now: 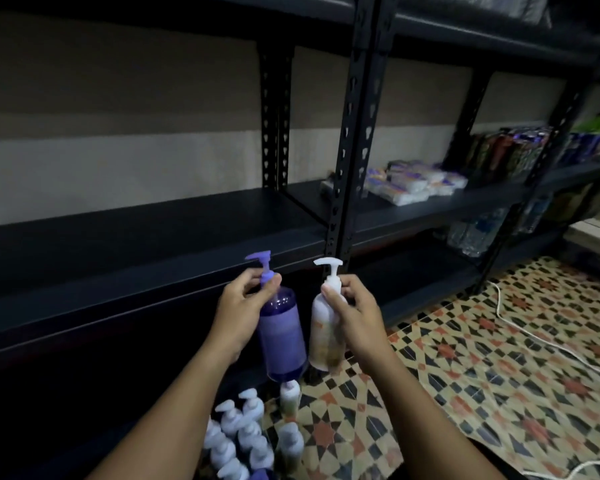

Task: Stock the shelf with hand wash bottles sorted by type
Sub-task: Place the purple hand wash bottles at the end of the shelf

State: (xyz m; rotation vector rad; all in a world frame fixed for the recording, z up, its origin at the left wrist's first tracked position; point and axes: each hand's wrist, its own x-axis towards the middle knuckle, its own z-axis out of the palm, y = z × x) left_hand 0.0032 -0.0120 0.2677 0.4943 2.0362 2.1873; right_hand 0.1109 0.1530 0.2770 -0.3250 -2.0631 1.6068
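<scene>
My left hand (245, 308) grips the neck of a purple pump bottle (282, 336), which hangs upright in the air. Beside it my right hand (352, 311) grips the neck of a white pump bottle (323, 332) with a pale brownish label. Both bottles are held just in front of the front lip of a bare dark shelf (125, 251), slightly below its level. On the floor below my arms stand several more white pump bottles (243, 434), and a purple cap shows at the bottom edge.
A black perforated upright (355, 133) divides this bay from the bay to the right, where white wrapped packs (416, 183) and dark packets (513, 154) lie. Water bottles (475, 232) sit lower down. A white cable (534, 337) runs across the patterned floor tiles.
</scene>
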